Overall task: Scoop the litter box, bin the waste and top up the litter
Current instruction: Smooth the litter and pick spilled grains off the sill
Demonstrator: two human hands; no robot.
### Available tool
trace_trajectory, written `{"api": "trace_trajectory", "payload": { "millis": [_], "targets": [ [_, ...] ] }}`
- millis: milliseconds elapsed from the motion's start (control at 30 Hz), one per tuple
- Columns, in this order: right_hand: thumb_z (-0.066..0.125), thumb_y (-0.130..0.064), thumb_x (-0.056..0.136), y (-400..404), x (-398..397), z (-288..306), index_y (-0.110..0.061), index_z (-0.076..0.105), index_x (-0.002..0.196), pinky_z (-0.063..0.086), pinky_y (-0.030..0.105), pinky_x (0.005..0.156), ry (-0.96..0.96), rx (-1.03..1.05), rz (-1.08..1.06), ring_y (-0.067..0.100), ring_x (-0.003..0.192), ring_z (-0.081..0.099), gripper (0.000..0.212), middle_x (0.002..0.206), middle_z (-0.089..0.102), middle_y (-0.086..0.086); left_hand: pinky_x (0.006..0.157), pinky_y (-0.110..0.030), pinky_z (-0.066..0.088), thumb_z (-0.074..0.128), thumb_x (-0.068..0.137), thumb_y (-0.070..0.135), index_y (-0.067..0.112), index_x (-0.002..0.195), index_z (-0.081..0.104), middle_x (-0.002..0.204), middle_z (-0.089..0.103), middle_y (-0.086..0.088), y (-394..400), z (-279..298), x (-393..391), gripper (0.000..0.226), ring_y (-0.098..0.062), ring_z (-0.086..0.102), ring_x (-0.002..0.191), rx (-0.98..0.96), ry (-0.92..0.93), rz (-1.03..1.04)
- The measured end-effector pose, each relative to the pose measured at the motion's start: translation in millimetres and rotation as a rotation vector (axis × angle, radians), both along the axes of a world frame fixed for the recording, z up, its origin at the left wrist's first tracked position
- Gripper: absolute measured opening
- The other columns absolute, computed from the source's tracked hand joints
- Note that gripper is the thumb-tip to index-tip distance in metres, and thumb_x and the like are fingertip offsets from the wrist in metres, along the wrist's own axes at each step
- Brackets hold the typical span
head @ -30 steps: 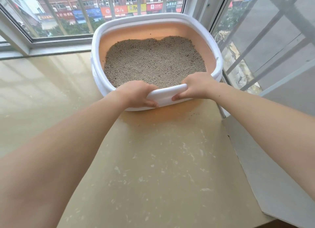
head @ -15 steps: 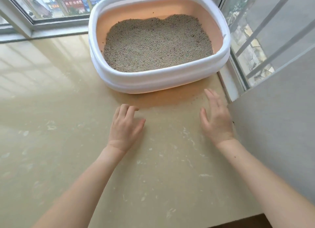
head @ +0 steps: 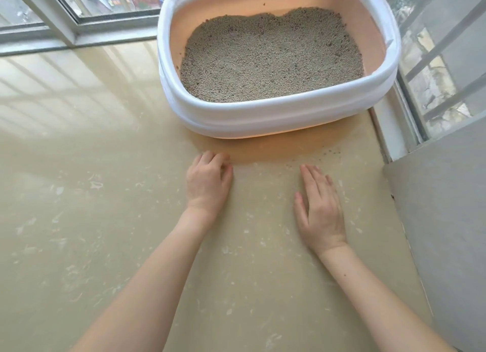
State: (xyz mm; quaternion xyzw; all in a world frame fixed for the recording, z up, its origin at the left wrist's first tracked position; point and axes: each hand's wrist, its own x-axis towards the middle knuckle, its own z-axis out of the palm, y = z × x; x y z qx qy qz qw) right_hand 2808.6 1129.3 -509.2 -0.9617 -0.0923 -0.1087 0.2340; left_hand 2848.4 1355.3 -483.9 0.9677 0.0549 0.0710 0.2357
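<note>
A white-rimmed litter box [head: 265,120] with a peach inner wall stands in the corner by the windows. Grey-beige litter [head: 273,57] fills its bottom, fairly level. My left hand [head: 207,183] hovers over the floor just in front of the box's near rim, fingers loosely curled and holding nothing. My right hand [head: 320,207] lies flat and spread above the floor, a little further back from the box. Neither hand touches the box.
The beige tiled floor [head: 92,193] spreads out to the left and toward me. A few stray litter grains [head: 328,153] lie by the box's front right corner. Window frames [head: 79,33] line the back and right side. A grey wall [head: 447,220] closes the right.
A second ago both hands gripped the box's near rim. They have let go and drawn back toward me; the box stays in the corner.
</note>
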Motion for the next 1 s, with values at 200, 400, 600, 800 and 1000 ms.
{"api": "trace_trajectory", "payload": {
  "millis": [200, 400, 600, 800, 1000],
  "targets": [
    [0.042, -0.02, 0.091, 0, 0, -1, 0.0, 0.046, 0.138, 0.027, 0.043, 0.114, -0.008, 0.015, -0.012, 0.029, 0.132, 0.043, 0.051, 0.138, 0.05, 0.017, 0.062, -0.035, 0.045, 0.065, 0.082, 0.012, 0.008, 0.078, 0.067, 0.077, 0.059, -0.01, 1, 2, 7, 0.006, -0.033, 0.056, 0.076, 0.041, 0.007, -0.049],
    [0.043, -0.014, 0.092, 3, -2, 6, -0.001, 0.05, 0.134, 0.031, 0.035, 0.112, 0.0, 0.119, 0.022, 0.024, 0.132, 0.044, 0.044, 0.137, 0.052, 0.013, 0.049, -0.036, 0.046, 0.051, 0.078, 0.002, 0.002, 0.066, 0.056, 0.066, 0.052, -0.017, 3, -4, 20, 0.012, -0.033, 0.055, 0.058, 0.253, -0.028, -0.209],
    [0.035, -0.013, 0.102, 45, -5, 45, -0.003, 0.061, 0.114, 0.05, 0.028, 0.094, 0.619, 1.682, -0.429, 0.022, 0.111, 0.063, 0.031, 0.116, 0.066, 0.017, 0.07, -0.023, 0.033, 0.053, 0.092, 0.014, 0.006, 0.088, 0.058, 0.086, 0.051, -0.003, -47, 22, -16, 0.011, -0.021, 0.05, 0.082, -0.272, 0.032, -0.193],
    [0.031, -0.049, 0.096, 40, 12, 41, 0.001, 0.049, 0.137, 0.03, 0.037, 0.114, 1.07, 2.273, -0.356, 0.029, 0.133, 0.044, 0.067, 0.143, 0.047, 0.016, 0.065, -0.038, 0.039, 0.053, 0.086, 0.023, 0.01, 0.08, 0.066, 0.079, 0.051, -0.005, -96, 36, -50, 0.019, -0.025, 0.045, 0.074, -0.226, -0.101, -0.352],
    [0.029, -0.026, 0.099, 22, 16, 26, 0.01, 0.047, 0.133, 0.029, 0.048, 0.113, 0.982, 2.443, -0.356, 0.04, 0.133, 0.041, 0.053, 0.138, 0.047, 0.027, 0.062, -0.037, 0.038, 0.063, 0.088, 0.022, 0.014, 0.087, 0.074, 0.075, 0.052, -0.002, -99, 43, -48, 0.014, -0.024, 0.044, 0.073, -0.15, -0.256, -0.359]
  ]
}}
